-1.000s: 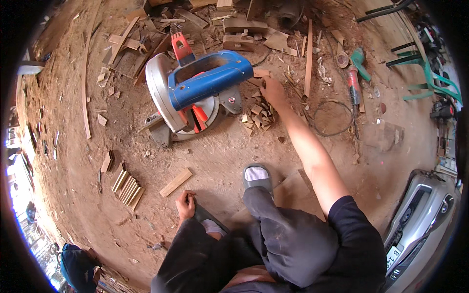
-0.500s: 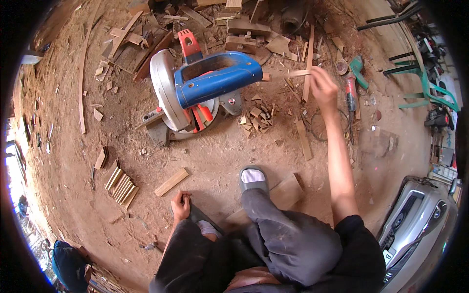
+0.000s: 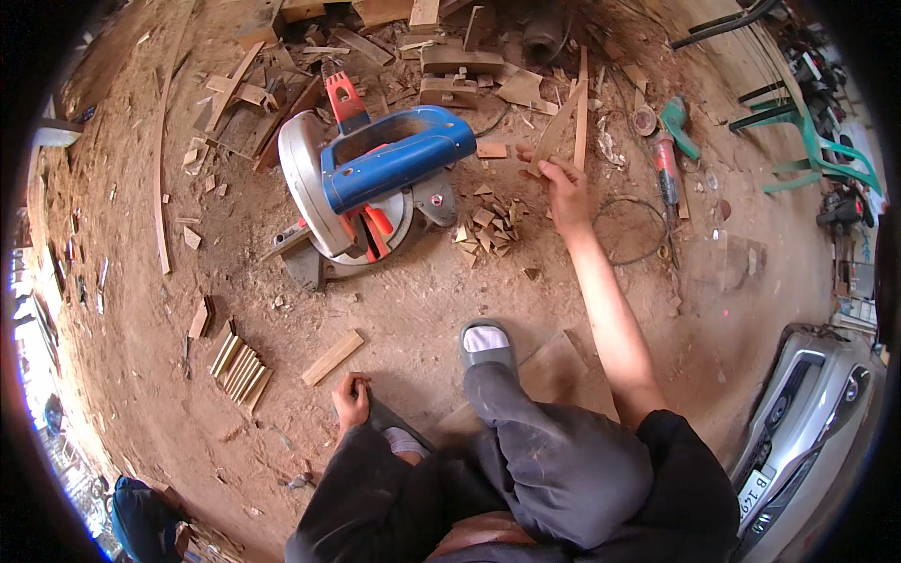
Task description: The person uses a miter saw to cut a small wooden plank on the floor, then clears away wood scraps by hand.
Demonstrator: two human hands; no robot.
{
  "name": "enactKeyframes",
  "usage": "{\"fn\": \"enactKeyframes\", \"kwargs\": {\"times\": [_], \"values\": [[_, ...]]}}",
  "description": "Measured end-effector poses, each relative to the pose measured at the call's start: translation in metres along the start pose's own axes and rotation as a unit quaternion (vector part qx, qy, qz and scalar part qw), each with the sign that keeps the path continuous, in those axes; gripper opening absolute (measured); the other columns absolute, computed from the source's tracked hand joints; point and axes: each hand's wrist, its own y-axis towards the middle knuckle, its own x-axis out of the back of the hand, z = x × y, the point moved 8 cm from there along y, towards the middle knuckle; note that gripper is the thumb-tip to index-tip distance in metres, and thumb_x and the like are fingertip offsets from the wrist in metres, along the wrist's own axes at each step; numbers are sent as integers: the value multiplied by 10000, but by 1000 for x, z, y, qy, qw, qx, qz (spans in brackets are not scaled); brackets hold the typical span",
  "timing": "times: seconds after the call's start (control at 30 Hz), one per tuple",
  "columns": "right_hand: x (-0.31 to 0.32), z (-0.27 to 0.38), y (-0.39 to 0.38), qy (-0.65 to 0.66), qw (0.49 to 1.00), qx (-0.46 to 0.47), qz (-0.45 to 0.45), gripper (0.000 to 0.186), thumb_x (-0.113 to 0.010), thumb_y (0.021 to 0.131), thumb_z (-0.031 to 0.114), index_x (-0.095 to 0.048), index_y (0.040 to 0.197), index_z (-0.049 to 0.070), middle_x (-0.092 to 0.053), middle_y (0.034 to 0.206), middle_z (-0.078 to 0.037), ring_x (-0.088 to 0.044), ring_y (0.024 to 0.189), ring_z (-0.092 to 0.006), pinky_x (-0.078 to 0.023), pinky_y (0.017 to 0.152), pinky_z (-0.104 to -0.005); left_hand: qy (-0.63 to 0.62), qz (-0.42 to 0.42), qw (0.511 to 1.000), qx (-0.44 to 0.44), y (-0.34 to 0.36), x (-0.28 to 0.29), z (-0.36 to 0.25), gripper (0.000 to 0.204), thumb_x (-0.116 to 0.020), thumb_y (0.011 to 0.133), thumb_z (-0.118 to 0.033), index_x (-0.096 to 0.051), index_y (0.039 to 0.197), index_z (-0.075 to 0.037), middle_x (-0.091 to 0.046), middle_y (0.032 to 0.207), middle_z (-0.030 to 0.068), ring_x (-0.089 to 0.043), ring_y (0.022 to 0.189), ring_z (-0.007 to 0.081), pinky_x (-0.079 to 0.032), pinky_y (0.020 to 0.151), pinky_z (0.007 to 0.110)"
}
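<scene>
My right hand [image 3: 563, 192] grips a thin wooden slat [image 3: 556, 129] that slants up and away from it, right of a blue and silver mitre saw [image 3: 392, 159]. A heap of small wood offcuts [image 3: 488, 223] lies just below and left of that hand. My left hand [image 3: 352, 402] rests by my left leg with its fingers curled, and nothing shows in it. Just beyond it a short board [image 3: 330, 358] lies on the ground, with a stack of cut strips [image 3: 239, 371] farther left.
A green drill-like tool [image 3: 683, 127], a red power tool [image 3: 666, 169] and a cord loop lie at the right, near green chairs [image 3: 807, 159] and a silver car bumper [image 3: 770, 450]. Scrap wood [image 3: 455, 61] covers the ground behind the saw. A wide board [image 3: 554, 375] lies by my right foot.
My right hand has moved right from beside the saw and risen with a slat in it, then come slightly back left; the slat now points farther upward. My left hand has stayed put.
</scene>
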Motion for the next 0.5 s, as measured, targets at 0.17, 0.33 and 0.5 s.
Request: {"fn": "enactKeyframes", "kwargs": {"times": [0.17, 0.33, 0.5], "values": [[-2, 7, 1, -63, 998, 17, 8, 310, -527, 1025, 105, -695, 1204, -85, -679, 1313, -221, -657, 1221, -297, -564, 1007, -450, 5, 8, 1000, 12, 0, -1, 6, 157, -538, 935, 0, -695, 922, 2, -657, 699, 94, -651, 648, 153, -498, 610, 287], [-5, 46, -4, -203, 975, 84, 39, 343, -586, 1014, 207, -705, 1261, 2, -674, 1329, -207, -640, 1243, -307, -500, 1053, -551, 6, 8, 1000, -18, 1, -4, -11, 167, -528, 943, 7, -694, 929, 3, -657, 698, 87, -645, 643, 146, -496, 607, 288], [-65, 170, -62, -633, 675, 379, -1, 499, -706, 920, 343, -669, 1392, 187, -512, 1542, -202, -562, 1332, -368, -324, 1173, -637, 28, -9, 999, -26, -4, 9, -7, 169, -529, 938, 10, -696, 914, 3, -656, 697, 95, -653, 646, 153, -498, 607, 290]]}}
